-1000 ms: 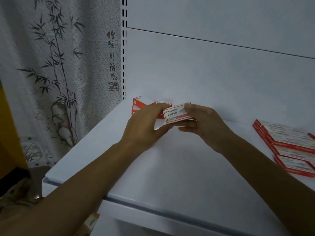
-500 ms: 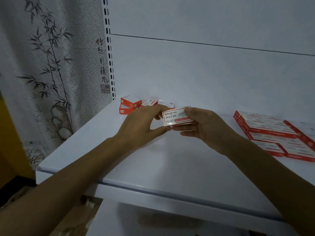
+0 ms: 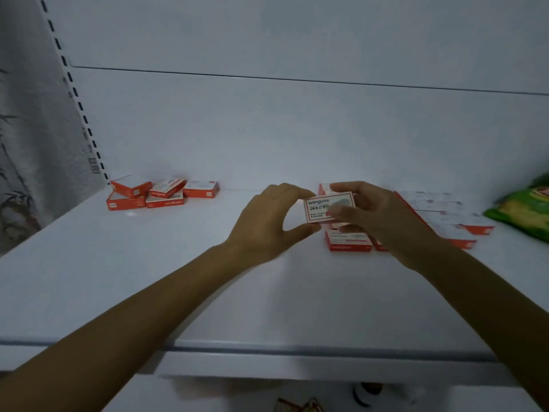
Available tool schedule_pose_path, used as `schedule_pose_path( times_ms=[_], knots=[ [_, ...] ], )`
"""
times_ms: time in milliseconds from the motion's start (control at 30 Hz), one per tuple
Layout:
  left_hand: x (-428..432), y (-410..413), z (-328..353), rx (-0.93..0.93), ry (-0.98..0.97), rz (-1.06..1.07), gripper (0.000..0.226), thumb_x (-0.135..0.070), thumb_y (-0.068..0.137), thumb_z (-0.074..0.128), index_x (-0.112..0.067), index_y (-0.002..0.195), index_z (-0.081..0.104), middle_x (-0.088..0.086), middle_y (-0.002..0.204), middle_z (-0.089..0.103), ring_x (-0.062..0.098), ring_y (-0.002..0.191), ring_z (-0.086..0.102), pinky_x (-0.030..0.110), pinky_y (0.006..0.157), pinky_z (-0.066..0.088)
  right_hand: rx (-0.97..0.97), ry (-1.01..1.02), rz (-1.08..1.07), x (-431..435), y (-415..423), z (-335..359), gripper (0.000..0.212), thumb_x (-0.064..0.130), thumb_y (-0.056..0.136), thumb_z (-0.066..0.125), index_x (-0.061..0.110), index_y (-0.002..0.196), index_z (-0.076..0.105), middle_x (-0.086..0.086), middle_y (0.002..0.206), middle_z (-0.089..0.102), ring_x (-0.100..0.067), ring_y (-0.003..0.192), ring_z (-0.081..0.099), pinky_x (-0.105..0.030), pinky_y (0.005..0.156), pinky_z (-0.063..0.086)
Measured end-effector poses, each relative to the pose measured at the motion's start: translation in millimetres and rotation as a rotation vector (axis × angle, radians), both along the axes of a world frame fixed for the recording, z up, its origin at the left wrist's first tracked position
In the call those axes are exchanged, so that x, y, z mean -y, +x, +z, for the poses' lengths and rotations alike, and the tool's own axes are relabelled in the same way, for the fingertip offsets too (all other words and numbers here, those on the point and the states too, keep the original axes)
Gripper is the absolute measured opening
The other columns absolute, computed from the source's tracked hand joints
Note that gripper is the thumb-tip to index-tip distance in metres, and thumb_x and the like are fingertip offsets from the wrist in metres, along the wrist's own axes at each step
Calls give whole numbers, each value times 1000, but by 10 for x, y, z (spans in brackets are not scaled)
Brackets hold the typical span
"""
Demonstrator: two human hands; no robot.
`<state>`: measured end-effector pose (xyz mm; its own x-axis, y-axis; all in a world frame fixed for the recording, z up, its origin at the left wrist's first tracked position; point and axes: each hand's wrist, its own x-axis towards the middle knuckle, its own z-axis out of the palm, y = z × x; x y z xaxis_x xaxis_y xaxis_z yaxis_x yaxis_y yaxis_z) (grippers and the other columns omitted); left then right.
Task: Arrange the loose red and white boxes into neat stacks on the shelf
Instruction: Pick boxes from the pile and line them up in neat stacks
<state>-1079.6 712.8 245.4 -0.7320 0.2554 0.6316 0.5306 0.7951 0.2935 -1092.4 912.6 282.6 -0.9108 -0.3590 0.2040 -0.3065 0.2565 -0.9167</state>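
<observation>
1. A single head-worn view looks forward and somewhat down across the white shelf (image 3: 148,278) toward its back panel (image 3: 297,129).
2. It sits close: forearms enter from 7 and 5 o'clock; the left hand (image 3: 267,224) and right hand (image 3: 377,218) meet just right of centre, the held box's (image 3: 322,208) print legible.
3. The wide lens reaches the slotted upright (image 3: 79,105) at 10 o'clock, a green packet (image 3: 523,212) at 3 o'clock, the shelf's front edge at 6 o'clock.

Five loose boxes (image 3: 165,190); one green packet (image 3: 523,212)
</observation>
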Motion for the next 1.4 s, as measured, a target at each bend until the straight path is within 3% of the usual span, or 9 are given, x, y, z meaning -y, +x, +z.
schedule_pose_path(
  times_ms=[167,300,433,600,733,933,1100,1233,1400],
  knots=[
    [-461,-215,-34,-4,-3,-70,50,-47,78,63,-18,118,57,-5,119,60,13,106,52,27,88,43,-232,322,-73,-556,-157,-79,53,21,73,76,31,117,51,20,104,60,1,89,61,-12,65,50],
    [-661,-310,-142,61,10,-65,54,-51,79,58,-24,126,50,-7,128,53,12,113,47,32,93,43,-306,374,-77,-752,-305,-206,44,25,74,75,31,111,53,27,97,58,11,85,59,-12,74,51],
    [-708,-395,-284,254,71,-1,74,-66,78,50,-28,139,35,-8,143,40,11,128,35,37,106,34,-363,431,-101,-826,-457,-304,45,30,76,73,28,116,51,21,106,55,10,85,55,-3,67,40],
    [-662,-446,-373,410,70,-20,70,-57,81,59,-33,141,31,-14,144,36,9,133,30,29,109,23,-381,582,-162,-859,-738,-324,52,48,77,66,28,123,49,3,121,54,-13,104,51,-31,89,44],
    [-671,-477,-376,431,62,-62,66,-67,78,53,-42,136,36,-21,136,47,6,125,43,42,102,41,-399,697,-108,-794,-847,-396,61,53,76,65,29,129,49,0,136,46,-18,126,40,-38,106,32],
    [-670,-456,-352,399,52,-39,72,-58,80,58,-40,142,26,-13,145,39,8,129,39,29,103,31,-383,648,-59,-836,-905,-447,65,54,76,64,31,133,45,3,140,43,-14,128,38,-33,105,29],
    [-711,-585,-431,427,17,-36,81,-74,76,48,-40,144,20,-17,144,38,9,129,40,45,102,40,-379,605,-23,-878,-923,-470,52,53,76,65,34,123,54,7,130,50,-11,119,45,-34,102,38],
    [-678,-658,-382,406,-53,-33,89,-77,74,44,-32,146,20,-7,149,31,16,135,32,47,107,34,-396,575,-19,-843,-916,-425,44,46,78,66,30,118,59,5,126,52,-11,114,49,-32,98,41],
    [-718,-603,-343,383,-46,-91,88,-71,71,43,-26,145,25,-6,152,26,10,137,25,29,111,24,-407,544,-45,-827,-871,-463,43,43,78,67,26,116,60,3,124,54,-13,113,50,-36,99,41]
  ],
)
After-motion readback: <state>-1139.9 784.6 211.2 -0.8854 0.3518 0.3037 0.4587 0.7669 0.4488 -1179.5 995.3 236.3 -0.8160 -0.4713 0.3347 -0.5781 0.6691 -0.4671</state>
